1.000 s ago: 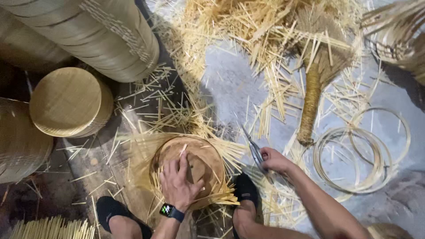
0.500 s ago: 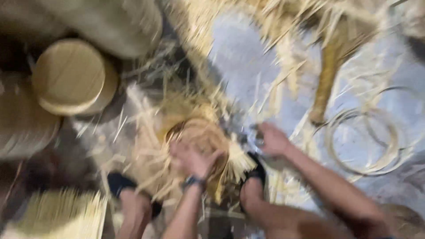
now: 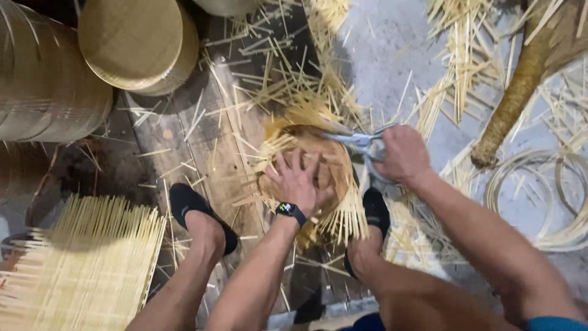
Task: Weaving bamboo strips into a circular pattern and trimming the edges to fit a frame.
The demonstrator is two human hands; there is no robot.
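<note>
While the left hand (image 3: 298, 181) presses spread fingers on the round woven basket (image 3: 318, 156) between the feet, the right hand (image 3: 401, 153) grips shears (image 3: 355, 140), trimming; careful rim-following seems needed next

Matt woven bamboo tray (image 3: 318, 147), shiny metal shears (image 3: 358, 142).

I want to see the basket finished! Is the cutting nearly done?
Partly. The woven round piece is made, and cut strips litter the floor. The left hand presses it down while the right hand works the scissors at its far edge. Long strip ends on the near side remain untrimmed.
</note>
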